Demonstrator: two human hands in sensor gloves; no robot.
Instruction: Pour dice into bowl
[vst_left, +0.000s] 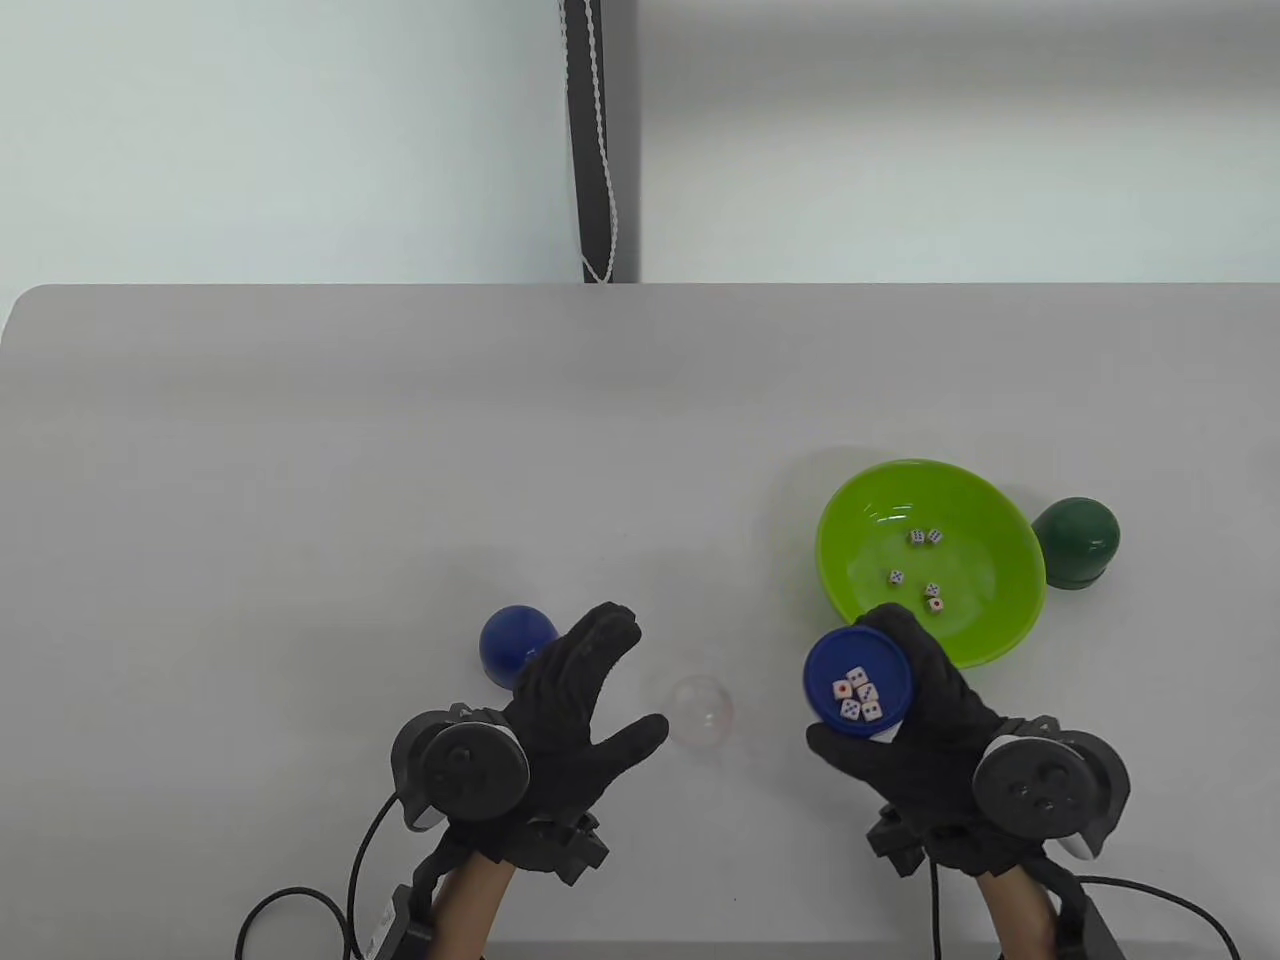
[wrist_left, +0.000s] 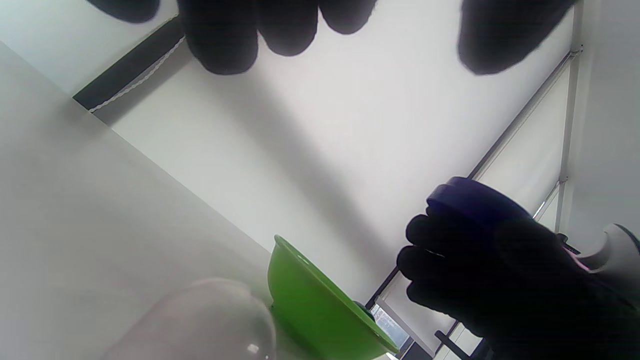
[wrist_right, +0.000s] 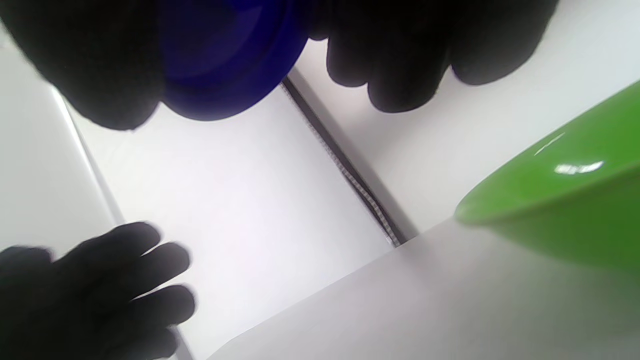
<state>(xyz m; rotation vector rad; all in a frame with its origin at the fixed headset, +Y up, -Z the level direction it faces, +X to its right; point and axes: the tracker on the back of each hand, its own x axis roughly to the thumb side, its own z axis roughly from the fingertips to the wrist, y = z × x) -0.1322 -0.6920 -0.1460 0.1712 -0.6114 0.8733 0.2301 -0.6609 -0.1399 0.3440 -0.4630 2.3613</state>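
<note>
My right hand (vst_left: 900, 730) grips a blue cup (vst_left: 856, 686) held upright, mouth up, with several white dice (vst_left: 857, 696) inside. It is just off the near-left rim of the green bowl (vst_left: 985, 520), which holds several dice (vst_left: 926, 570). The cup shows in the right wrist view (wrist_right: 225, 55) and the left wrist view (wrist_left: 470, 200). My left hand (vst_left: 590, 700) is open and empty, fingers spread, above the table between a blue dome cup (vst_left: 515, 642) and a clear dome cup (vst_left: 700, 708).
A dark green dome cup (vst_left: 1076, 538) stands right of the bowl. The clear cup also shows in the left wrist view (wrist_left: 200, 325), beside the green bowl (wrist_left: 320, 305). The grey table (vst_left: 400, 450) stretches far and left.
</note>
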